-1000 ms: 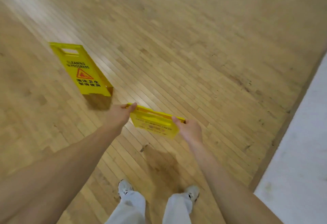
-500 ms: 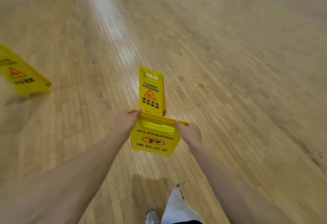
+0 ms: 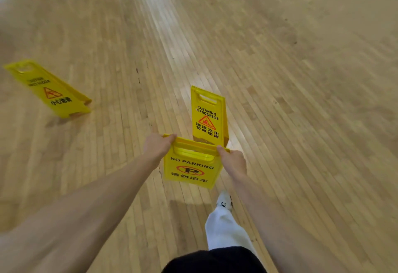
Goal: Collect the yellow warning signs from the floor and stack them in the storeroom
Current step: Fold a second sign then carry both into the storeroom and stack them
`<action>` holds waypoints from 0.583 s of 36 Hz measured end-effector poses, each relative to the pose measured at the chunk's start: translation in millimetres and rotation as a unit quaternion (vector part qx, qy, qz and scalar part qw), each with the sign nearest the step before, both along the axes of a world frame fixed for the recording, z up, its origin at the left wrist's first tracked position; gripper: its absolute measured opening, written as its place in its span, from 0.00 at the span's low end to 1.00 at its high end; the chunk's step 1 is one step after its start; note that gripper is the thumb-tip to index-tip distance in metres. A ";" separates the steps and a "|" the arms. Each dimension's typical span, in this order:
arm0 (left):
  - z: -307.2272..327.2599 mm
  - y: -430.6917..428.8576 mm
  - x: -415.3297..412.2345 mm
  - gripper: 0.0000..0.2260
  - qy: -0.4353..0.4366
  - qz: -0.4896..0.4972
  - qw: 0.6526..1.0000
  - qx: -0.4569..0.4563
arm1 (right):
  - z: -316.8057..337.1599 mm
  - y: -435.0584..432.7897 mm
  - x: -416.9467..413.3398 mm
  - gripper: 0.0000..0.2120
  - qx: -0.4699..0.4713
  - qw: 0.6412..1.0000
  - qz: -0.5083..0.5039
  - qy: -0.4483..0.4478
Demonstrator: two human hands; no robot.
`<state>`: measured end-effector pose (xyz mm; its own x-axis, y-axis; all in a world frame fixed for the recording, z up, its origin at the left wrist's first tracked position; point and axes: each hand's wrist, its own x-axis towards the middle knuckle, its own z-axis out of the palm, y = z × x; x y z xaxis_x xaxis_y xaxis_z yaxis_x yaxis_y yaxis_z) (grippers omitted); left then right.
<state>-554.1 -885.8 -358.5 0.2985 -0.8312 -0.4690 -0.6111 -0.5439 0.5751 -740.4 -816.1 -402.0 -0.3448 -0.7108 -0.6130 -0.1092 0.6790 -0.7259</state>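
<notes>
Three yellow signs (image 3: pixel 191 169) with black lettering, red-orange symbols; tan plank floor (image 3: pixel 280 79); white trousers (image 3: pixel 224 229).

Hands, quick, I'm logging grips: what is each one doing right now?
Left hand: closed on the top left corner of the NO PARKING sign.
Right hand: closed on the same sign's top right corner.

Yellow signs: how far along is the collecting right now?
Done: nothing visibly stacked; no storeroom in view. In hand: the NO PARKING sign, gripped at its top by the left hand and right hand. Left: the CLEANING IN PROGRESS sign just ahead and the WET FLOOR sign, both on the floor.
</notes>
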 end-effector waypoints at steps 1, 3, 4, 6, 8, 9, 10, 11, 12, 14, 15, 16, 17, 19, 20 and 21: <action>-1.9 -12.1 -6.2 0.21 -0.016 0.000 1.000 0.010 | -3.9 -11.7 -5.2 0.21 0.006 1.000 -0.006 -0.005; -6.5 -32.4 -16.1 0.25 -0.035 0.007 0.999 0.026 | -10.5 -30.7 -13.7 0.22 0.018 1.000 -0.010 -0.014; -8.6 -43.8 -20.8 0.26 -0.038 0.009 0.999 0.032 | -14.8 -42.0 -17.9 0.22 0.025 1.000 -0.004 -0.013; -16.2 -68.3 -28.8 0.25 -0.034 0.013 0.998 0.052 | -22.0 -63.4 -26.1 0.20 0.036 0.999 0.004 -0.011; -22.9 -89.6 -34.0 0.24 -0.025 0.016 0.997 0.071 | -25.1 -80.9 -31.2 0.20 0.038 0.999 0.001 -0.010; -24.8 -97.9 -34.8 0.23 -0.020 0.019 0.996 0.081 | -25.3 -88.4 -33.0 0.21 0.040 0.999 0.001 -0.005; -28.5 -106.3 -35.0 0.23 -0.014 0.021 0.996 0.087 | -27.2 -96.0 -35.1 0.22 0.043 0.999 0.002 -0.001; -31.5 -114.2 -34.5 0.22 -0.006 0.019 0.995 0.094 | -27.9 -103.4 -36.7 0.23 0.048 0.999 0.003 0.001; -35.7 -121.8 -33.8 0.22 0.000 0.016 0.995 0.099 | -28.4 -110.2 -37.6 0.22 0.056 0.998 0.005 0.004; -46.7 -140.1 -31.2 0.24 0.004 0.014 0.994 0.107 | -32.3 -125.7 -38.0 0.22 0.070 0.997 0.006 0.013; -52.4 -150.9 -29.1 0.25 0.001 0.011 0.994 0.113 | -36.4 -134.1 -37.2 0.22 0.078 0.997 0.007 0.019; -57.6 -159.3 -27.7 0.25 0.000 0.004 0.993 0.116 | -38.6 -140.6 -35.6 0.21 0.086 0.996 0.009 0.024; -60.5 -165.5 -26.8 0.23 0.007 -0.002 0.993 0.119 | -39.5 -147.1 -33.2 0.19 0.093 0.995 0.010 0.027; -68.0 -184.6 -23.8 0.18 0.026 -0.029 0.990 0.135 | -46.0 -165.4 -26.4 0.15 0.104 0.994 -0.006 0.017; -72.3 -192.4 -21.1 0.17 0.028 -0.045 0.988 0.143 | -49.2 -172.6 -22.6 0.14 0.110 0.994 -0.013 0.011; -79.3 -201.5 -17.2 0.16 0.026 -0.056 0.987 0.146 | -51.4 -180.1 -19.0 0.13 0.114 0.993 -0.020 0.005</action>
<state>-571.3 -1087.3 -437.8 0.1813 -0.6843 -0.7063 -0.6503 -0.6222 0.4359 -759.5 -996.2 -453.3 -0.3770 -0.5393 -0.7530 -0.0845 0.8296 -0.5519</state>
